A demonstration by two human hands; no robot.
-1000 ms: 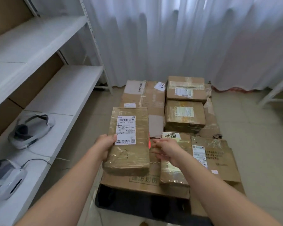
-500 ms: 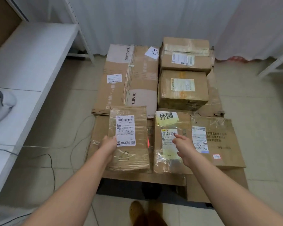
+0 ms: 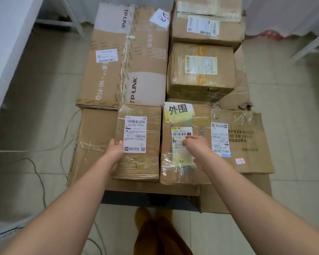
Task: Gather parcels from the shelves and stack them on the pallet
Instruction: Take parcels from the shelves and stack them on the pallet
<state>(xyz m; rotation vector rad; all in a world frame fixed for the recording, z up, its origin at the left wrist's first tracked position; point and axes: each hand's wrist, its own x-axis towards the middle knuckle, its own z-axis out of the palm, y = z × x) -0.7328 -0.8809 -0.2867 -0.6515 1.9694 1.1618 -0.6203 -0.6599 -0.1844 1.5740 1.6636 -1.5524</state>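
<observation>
A taped brown parcel point(image 3: 149, 137) with a white barcode label lies on the flat cardboard layer of the pallet stack, front middle. My left hand point(image 3: 114, 150) grips its left edge, thumb on top. Right beside it lies a plastic-wrapped parcel point(image 3: 180, 162) with a yellow note. My right hand point(image 3: 195, 144) hovers over that parcel's label with loosely curled fingers, holding nothing. Behind them are a large TP-LINK carton point(image 3: 129, 57) and two stacked-up brown boxes point(image 3: 201, 70), point(image 3: 206, 21). A flat printed carton point(image 3: 247, 140) lies at the front right.
A white shelf edge point(image 3: 9, 52) runs along the left. Black and white cables point(image 3: 39, 173) trail over the tiled floor at the left. A white frame leg point(image 3: 309, 46) stands at the right. My shoes point(image 3: 155, 230) are at the pallet's dark front edge point(image 3: 136, 201).
The parcel in my left hand came down and forward onto the stack beside the wrapped parcel. My right hand let go of it and moved over the wrapped parcel. The view tilted downward.
</observation>
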